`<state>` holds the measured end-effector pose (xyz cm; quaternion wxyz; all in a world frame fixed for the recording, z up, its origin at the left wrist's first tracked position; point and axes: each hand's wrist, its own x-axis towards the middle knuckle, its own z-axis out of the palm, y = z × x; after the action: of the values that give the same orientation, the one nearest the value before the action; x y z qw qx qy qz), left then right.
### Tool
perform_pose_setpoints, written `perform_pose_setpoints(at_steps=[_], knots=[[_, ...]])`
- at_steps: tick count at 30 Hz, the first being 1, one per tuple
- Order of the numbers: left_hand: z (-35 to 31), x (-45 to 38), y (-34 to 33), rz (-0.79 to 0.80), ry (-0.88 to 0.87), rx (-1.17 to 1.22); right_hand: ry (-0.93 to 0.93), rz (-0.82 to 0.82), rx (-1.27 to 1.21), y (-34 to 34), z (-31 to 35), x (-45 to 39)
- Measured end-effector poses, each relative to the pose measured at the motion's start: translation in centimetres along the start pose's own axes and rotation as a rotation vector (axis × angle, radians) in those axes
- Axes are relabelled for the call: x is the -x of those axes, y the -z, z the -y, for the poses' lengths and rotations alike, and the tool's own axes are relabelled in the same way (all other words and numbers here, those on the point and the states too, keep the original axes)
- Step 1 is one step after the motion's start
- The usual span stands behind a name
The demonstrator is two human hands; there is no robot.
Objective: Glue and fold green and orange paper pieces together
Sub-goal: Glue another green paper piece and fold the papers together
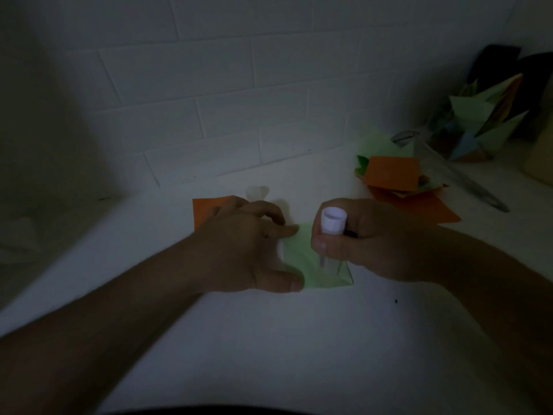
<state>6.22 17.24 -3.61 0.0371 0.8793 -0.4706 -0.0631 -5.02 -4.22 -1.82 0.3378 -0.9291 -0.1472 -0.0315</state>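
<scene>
1. Green paper (317, 262) at centre is pinned flat by left hand (245, 247), fingers spread; slip risked if pressure is eased.
2. Glue stick (330, 232) is gripped by right hand (368, 238); smearing likely.
3. Orange paper (206, 209) lies far-left, partly covered.

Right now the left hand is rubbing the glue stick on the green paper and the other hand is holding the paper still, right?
Not quite. In the head view the right hand grips the glue stick over the green paper. The left hand is the one holding the paper still on the table.
</scene>
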Motion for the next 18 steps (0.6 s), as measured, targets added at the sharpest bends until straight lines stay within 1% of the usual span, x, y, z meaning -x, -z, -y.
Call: perform_pose_setpoints(at_steps=[3, 9, 14, 16, 18], knots=[[-0.1, 0.1, 0.2, 0.014, 0.0, 0.018, -0.009, -0.003, -0.021, 0.0, -0.3, -0.1], [-0.3, 0.1, 0.5, 0.044, 0.024, 0.033, -0.01, -0.194, 0.039, -0.2, -1.6, -1.7], [-0.3, 0.2, 0.5, 0.05, 0.027, 0.033, -0.038, -0.29, 0.183, -0.1, -2.4, -2.0], [-0.3, 0.2, 0.5, 0.037, 0.019, 0.035, -0.082, -0.405, 0.156, 0.0, -2.3, -2.1], [-0.3, 0.2, 0.4, 0.035, 0.021, 0.035, -0.082, -0.492, 0.043, 0.1, -1.9, -2.2]])
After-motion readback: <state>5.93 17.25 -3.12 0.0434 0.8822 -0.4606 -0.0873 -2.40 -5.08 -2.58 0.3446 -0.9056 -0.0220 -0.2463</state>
